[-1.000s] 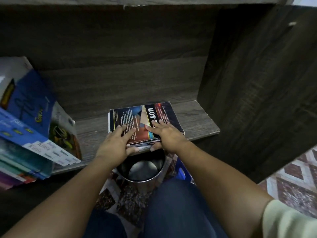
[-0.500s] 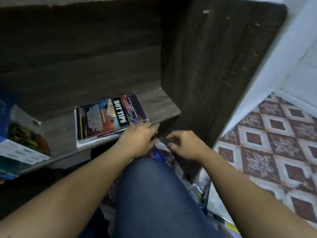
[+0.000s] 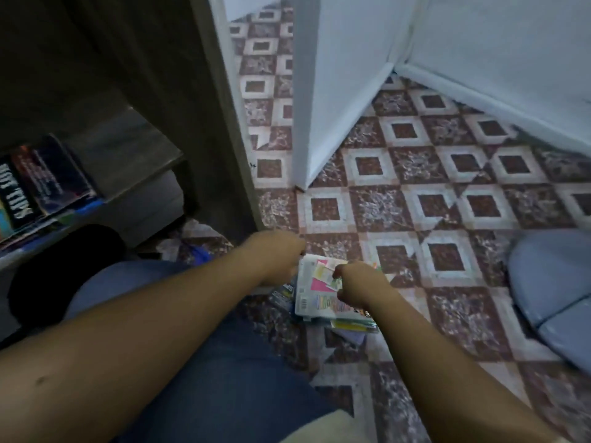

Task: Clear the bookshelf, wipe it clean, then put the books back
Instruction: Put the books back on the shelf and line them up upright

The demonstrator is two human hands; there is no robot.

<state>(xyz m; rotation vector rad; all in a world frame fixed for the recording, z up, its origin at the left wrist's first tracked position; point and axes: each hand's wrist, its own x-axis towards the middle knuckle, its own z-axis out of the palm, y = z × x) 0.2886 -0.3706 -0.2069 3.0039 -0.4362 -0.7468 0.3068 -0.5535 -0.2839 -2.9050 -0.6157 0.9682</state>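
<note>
Both my hands are down on a small pile of books [image 3: 351, 326] lying on the maroon-and-white patterned tile floor [image 3: 415, 203], just to the right of the dark wood-grain bookshelf [image 3: 204, 123]. On top of the pile lies a white book with pink, yellow and green patches on its cover [image 3: 315, 294]. My right hand [image 3: 358, 284] sits on its right side, fingers [image 3: 338, 274] curled in and, as far as the blur lets me judge, gripping that edge. My left hand [image 3: 276, 255] is at the book's upper left corner. Its fingers are tucked behind the knuckles, so I cannot tell whether they are holding it. Back on the shelf, a dark glossy book lettered HOT TIPS [image 3: 48, 180] lies flat. A blue-grey round cushion [image 3: 553, 282] lies on the floor at the far right.
</note>
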